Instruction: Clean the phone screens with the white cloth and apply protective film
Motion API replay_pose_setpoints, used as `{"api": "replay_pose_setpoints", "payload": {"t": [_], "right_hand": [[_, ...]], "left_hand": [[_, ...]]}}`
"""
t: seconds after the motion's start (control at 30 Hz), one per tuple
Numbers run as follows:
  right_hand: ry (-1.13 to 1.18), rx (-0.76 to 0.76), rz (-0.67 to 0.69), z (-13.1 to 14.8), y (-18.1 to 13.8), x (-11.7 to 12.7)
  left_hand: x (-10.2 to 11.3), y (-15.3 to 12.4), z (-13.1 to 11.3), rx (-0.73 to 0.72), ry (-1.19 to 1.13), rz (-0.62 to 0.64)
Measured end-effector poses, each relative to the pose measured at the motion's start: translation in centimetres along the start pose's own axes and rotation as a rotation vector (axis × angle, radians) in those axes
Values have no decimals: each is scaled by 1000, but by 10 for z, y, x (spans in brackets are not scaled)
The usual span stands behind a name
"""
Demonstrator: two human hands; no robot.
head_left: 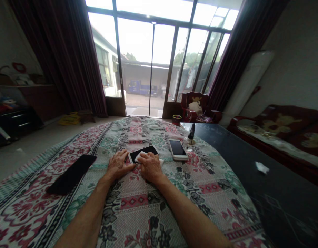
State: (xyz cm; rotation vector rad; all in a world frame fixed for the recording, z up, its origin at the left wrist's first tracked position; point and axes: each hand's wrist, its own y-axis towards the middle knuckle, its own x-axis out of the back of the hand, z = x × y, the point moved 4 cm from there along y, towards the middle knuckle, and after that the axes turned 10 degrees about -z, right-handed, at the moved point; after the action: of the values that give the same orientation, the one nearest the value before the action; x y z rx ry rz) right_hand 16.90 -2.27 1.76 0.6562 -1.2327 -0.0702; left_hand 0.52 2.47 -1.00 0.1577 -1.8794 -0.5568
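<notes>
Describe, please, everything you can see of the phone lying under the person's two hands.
The phone is a slim slab with a dark, unlit glass face and a pale rim. It lies flat and face up, set askew on the floral cloth. The left hand rests its fingers on the phone's left end. The right hand holds a white wipe against the glass and hides the near edge. A second phone lies apart to its right.

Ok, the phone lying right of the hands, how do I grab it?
I'd pinch its two long edges near the close end, coming from above with the right hand: the phone lies flat, screen up, a small bottle by its far corner.
</notes>
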Motion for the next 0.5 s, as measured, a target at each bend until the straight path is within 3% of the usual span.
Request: {"api": "replay_pose_setpoints", "payload": {"t": [0.5], "right_hand": [[-61,-79,91,-27,52,-24]], "left_hand": [[-1,3,0,33,-18,85]]}}
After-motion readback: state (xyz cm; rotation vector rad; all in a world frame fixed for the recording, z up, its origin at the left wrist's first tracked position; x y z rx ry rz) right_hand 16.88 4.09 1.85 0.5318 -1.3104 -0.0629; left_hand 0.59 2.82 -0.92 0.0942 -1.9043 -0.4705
